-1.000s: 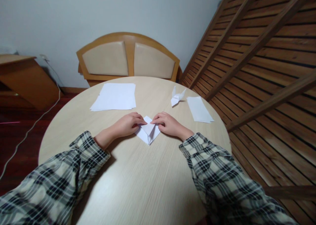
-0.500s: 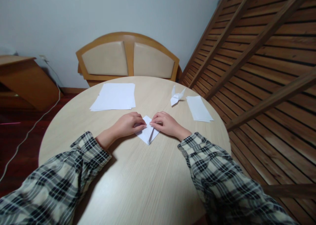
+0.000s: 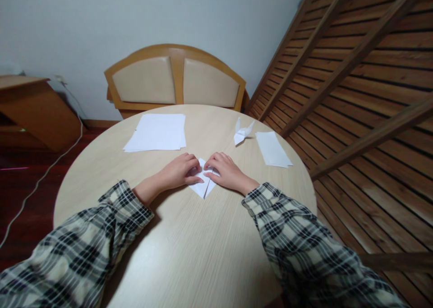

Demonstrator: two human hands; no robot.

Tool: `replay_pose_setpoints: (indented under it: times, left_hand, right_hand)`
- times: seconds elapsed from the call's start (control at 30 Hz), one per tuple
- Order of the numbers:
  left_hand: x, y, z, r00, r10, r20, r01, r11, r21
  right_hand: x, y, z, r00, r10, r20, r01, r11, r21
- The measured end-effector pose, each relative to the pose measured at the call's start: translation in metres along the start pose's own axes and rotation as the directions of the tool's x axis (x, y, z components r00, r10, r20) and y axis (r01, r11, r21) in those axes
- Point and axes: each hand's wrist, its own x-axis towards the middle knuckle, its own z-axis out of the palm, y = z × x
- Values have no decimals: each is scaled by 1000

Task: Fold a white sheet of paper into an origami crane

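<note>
A small white folded paper (image 3: 203, 190) lies on the table with one point toward me, a crease line running up from that point. My left hand (image 3: 177, 172) holds its left side, thumb on top and the other fingers curled at the far left edge. From the right, my right hand (image 3: 229, 172) grips it in the same way, its thumb and forefinger pressing on the right flap. Both thumb tips are close together over the paper's middle. My fingers hide much of the upper half.
On the round wooden table (image 3: 189, 249) lie a stack of white paper sheets (image 3: 157, 132) at the back left, a folded paper crane (image 3: 241, 132) at the back right, and narrow paper strips (image 3: 273, 149) beside it. A headboard (image 3: 177, 82) and slatted wooden panel (image 3: 365, 73) stand beyond.
My right hand has shifted slightly left, and the right flap lies flatter. My left thumb has moved inward over the paper. The other papers have not moved.
</note>
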Motion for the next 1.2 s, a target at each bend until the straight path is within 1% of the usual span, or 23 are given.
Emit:
replay_pose_setpoints:
  times: [0.17, 0.37, 0.43, 0.5, 0.57, 0.63, 0.73, 0.77, 0.83, 0.87, 0.93, 1.0, 1.07, 1.13, 1.2]
  left_hand:
    - [-2, 12, -1, 999, -44, 18, 43, 997, 57]
    - [-7, 32, -2, 992, -109, 65, 92, 972, 218]
    - [-8, 35, -1, 990, -117, 76, 95, 964, 249]
    - [-9, 36, -1, 992, -112, 61, 93, 962, 257]
    - [-9, 35, -2, 994, -99, 35, 88, 969, 230]
    - [-9, 32, -5, 996, -85, 16, 81, 983, 166]
    - [-7, 21, -7, 998, -70, 3, 70, 996, 58]
    - [-6, 17, -6, 996, -86, -12, 87, 995, 45]
    - [-3, 10, -2, 987, -147, -66, 152, 985, 78]
    - [-1, 8, 2, 974, -197, -114, 209, 973, 103]
    - [2, 5, 9, 933, -296, -202, 323, 939, 116]
    - [6, 5, 15, 919, -333, -211, 366, 920, 141]
    - [8, 7, 17, 919, -345, -192, 376, 913, 160]
    - [8, 7, 18, 920, -347, -182, 377, 910, 171]
    - [9, 6, 17, 921, -342, -187, 374, 910, 179]
  right_hand:
    - [0, -1, 0, 999, 34, 4, -34, 999, -9]
    - [-1, -1, -1, 998, 66, 5, -66, 998, -3]
    - [-1, -1, 0, 997, 75, 4, -75, 997, 3]
    - [-1, 0, 1, 996, 90, 0, -90, 996, 24]
    - [0, 1, 2, 995, 105, -1, -105, 993, 52]
    - [0, 3, 3, 994, 111, 1, -110, 991, 77]
    - [1, 4, 4, 994, 108, -4, -107, 990, 94]
    - [1, 4, 4, 994, 106, -6, -105, 990, 98]
    - [1, 4, 4, 995, 102, -3, -101, 989, 105]
    - [1, 4, 3, 995, 99, 0, -99, 989, 109]
    - [1, 5, 3, 996, 93, 3, -92, 989, 118]
    - [1, 6, 4, 996, 89, -3, -88, 988, 125]
    - [2, 5, 7, 995, 98, -20, -95, 988, 124]
    - [4, 3, 12, 989, 135, -52, -129, 986, 104]
    - [6, -2, 18, 974, 200, -110, -195, 979, 49]
